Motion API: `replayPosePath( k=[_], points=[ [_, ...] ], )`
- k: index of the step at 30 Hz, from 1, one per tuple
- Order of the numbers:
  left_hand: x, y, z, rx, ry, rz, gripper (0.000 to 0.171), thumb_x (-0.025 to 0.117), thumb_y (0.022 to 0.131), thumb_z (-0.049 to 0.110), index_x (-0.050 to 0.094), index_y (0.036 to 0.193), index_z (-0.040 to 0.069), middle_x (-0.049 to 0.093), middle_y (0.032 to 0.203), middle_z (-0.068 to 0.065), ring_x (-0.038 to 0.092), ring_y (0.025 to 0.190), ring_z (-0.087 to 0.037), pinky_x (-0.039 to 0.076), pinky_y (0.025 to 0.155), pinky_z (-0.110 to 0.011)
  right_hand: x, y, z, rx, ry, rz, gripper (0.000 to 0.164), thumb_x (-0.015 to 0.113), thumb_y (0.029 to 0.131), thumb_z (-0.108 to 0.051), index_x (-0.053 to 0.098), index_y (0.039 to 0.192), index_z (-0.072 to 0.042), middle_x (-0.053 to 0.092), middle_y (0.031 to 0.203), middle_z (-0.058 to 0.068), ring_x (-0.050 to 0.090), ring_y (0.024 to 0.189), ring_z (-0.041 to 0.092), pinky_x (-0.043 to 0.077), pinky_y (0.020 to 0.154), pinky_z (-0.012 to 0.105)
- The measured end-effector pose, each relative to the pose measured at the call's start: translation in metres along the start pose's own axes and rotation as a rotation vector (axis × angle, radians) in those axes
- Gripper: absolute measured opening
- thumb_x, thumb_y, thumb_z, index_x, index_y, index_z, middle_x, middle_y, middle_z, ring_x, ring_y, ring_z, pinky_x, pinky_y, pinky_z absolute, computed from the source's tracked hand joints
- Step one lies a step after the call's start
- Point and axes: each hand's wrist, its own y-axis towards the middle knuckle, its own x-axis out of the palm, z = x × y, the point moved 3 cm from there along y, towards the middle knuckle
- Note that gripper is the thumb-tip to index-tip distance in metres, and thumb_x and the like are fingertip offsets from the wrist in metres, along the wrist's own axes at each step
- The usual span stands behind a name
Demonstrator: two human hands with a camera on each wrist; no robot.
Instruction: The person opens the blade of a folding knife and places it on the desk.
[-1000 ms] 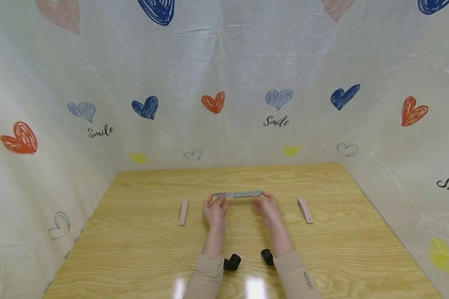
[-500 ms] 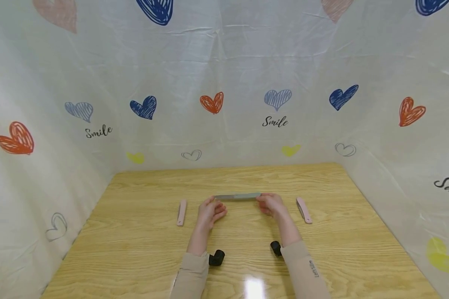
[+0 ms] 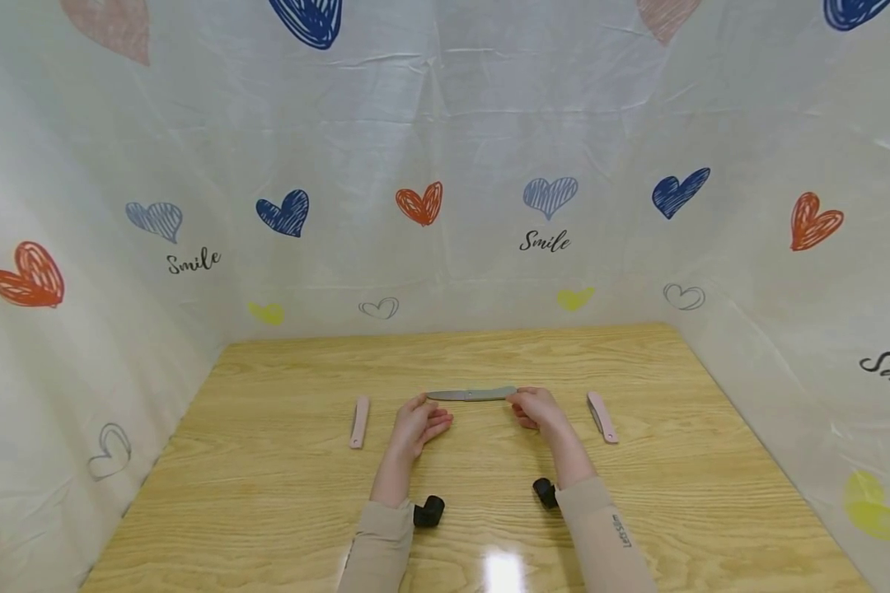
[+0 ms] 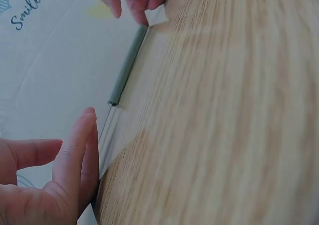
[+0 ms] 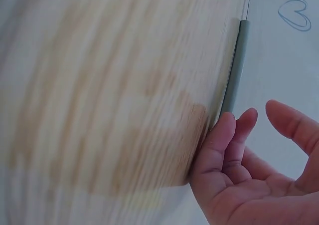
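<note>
An unfolded pocket knife with a grey-green handle lies crosswise on the wooden table, its blade toward the left. My left hand is at the blade's tip, the fingers extended and the thumb side apart in the left wrist view. At the handle's end is my right hand; its fingertips rest right by the handle, with the thumb held away. To the left lies a folded pink pocket knife, and to the right a second folded pink pocket knife.
The wooden table meets a white curtain printed with hearts at its back and sides. Black wrist-worn pieces stick out inward from both beige sleeves.
The green-handled knife has come down slightly toward me, from between both hands onto the table. My left forearm has shifted left and my right one right. The pink knives stayed put.
</note>
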Motion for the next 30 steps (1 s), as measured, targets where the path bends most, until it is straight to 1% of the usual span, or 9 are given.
replayPosePath(
  k=[4, 8, 13, 16, 18, 22, 24, 27, 30],
  points=[
    [-0.001, 0.0, 0.001, -0.006, 0.009, -0.015, 0.058, 0.04, 0.102, 0.001, 0.011, 0.151, -0.011, 0.057, 0.106, -0.026, 0.067, 0.082, -0.018, 0.057, 0.084, -0.034, 0.001, 0.0, -0.001, 0.005, -0.019, -0.002, 0.057, 0.052, 0.099, -0.012, 0.031, 0.147, 0.01, 0.052, 0.077, 0.002, 0.044, 0.064, 0.011, 0.044, 0.059, 0.021],
    [-0.001, 0.0, 0.001, -0.009, 0.021, -0.019, 0.059, 0.041, 0.102, 0.001, 0.011, 0.151, -0.011, 0.059, 0.098, -0.019, 0.067, 0.081, -0.018, 0.058, 0.084, -0.034, 0.001, 0.0, -0.003, 0.01, -0.03, 0.013, 0.057, 0.052, 0.098, -0.012, 0.032, 0.146, 0.011, 0.056, 0.081, 0.004, 0.048, 0.068, 0.011, 0.046, 0.061, 0.021],
    [-0.002, 0.0, 0.002, -0.012, 0.033, -0.018, 0.06, 0.043, 0.102, 0.003, 0.013, 0.152, -0.009, 0.06, 0.096, -0.017, 0.069, 0.082, -0.019, 0.058, 0.083, -0.035, 0.002, 0.0, -0.003, 0.009, -0.052, 0.023, 0.058, 0.052, 0.097, -0.011, 0.031, 0.147, 0.01, 0.058, 0.088, 0.007, 0.049, 0.072, 0.014, 0.047, 0.063, 0.023],
    [-0.002, -0.001, 0.003, -0.02, 0.036, -0.016, 0.061, 0.043, 0.102, 0.005, 0.012, 0.153, -0.008, 0.06, 0.101, -0.021, 0.069, 0.085, -0.021, 0.058, 0.084, -0.036, 0.002, 0.0, -0.003, 0.009, -0.056, 0.016, 0.059, 0.05, 0.098, -0.012, 0.027, 0.149, 0.009, 0.056, 0.088, 0.007, 0.046, 0.071, 0.015, 0.043, 0.062, 0.024],
    [-0.003, -0.003, 0.004, -0.024, 0.035, -0.018, 0.062, 0.043, 0.103, 0.006, 0.008, 0.153, -0.008, 0.058, 0.109, -0.026, 0.069, 0.09, -0.024, 0.057, 0.086, -0.037, 0.003, 0.0, -0.002, 0.011, -0.047, 0.014, 0.06, 0.048, 0.1, -0.013, 0.024, 0.15, 0.009, 0.054, 0.086, 0.007, 0.044, 0.068, 0.015, 0.041, 0.06, 0.025],
    [-0.006, -0.009, 0.005, -0.029, 0.03, -0.005, 0.065, 0.045, 0.103, 0.009, 0.007, 0.153, -0.007, 0.053, 0.122, -0.032, 0.067, 0.096, -0.027, 0.057, 0.088, -0.038, 0.007, -0.003, -0.004, 0.002, -0.005, 0.048, 0.062, 0.045, 0.1, -0.013, 0.019, 0.152, 0.008, 0.054, 0.088, 0.009, 0.042, 0.064, 0.014, 0.038, 0.058, 0.026],
    [-0.01, -0.012, 0.007, -0.021, 0.04, 0.013, 0.064, 0.047, 0.103, 0.011, 0.012, 0.153, -0.006, 0.054, 0.123, -0.031, 0.067, 0.096, -0.026, 0.057, 0.086, -0.037, 0.011, -0.007, -0.007, -0.018, 0.012, 0.082, 0.062, 0.045, 0.099, -0.013, 0.019, 0.152, 0.007, 0.055, 0.094, 0.012, 0.045, 0.067, 0.015, 0.04, 0.06, 0.026],
    [-0.015, -0.017, 0.012, -0.006, 0.059, 0.043, 0.06, 0.05, 0.101, 0.013, 0.023, 0.152, -0.005, 0.06, 0.117, -0.025, 0.067, 0.094, -0.024, 0.058, 0.084, -0.035, 0.022, -0.012, -0.012, -0.054, 0.041, 0.119, 0.061, 0.046, 0.097, -0.013, 0.024, 0.15, 0.006, 0.055, 0.097, 0.015, 0.048, 0.072, 0.017, 0.043, 0.062, 0.025],
    [-0.02, -0.023, 0.018, 0.009, 0.069, 0.057, 0.054, 0.052, 0.101, 0.013, 0.033, 0.147, -0.006, 0.064, 0.11, -0.019, 0.068, 0.09, -0.02, 0.058, 0.081, -0.033, 0.038, -0.018, -0.015, -0.079, 0.043, 0.119, 0.056, 0.047, 0.096, -0.013, 0.032, 0.147, 0.005, 0.056, 0.106, 0.02, 0.053, 0.084, 0.022, 0.048, 0.07, 0.028]
  ],
)
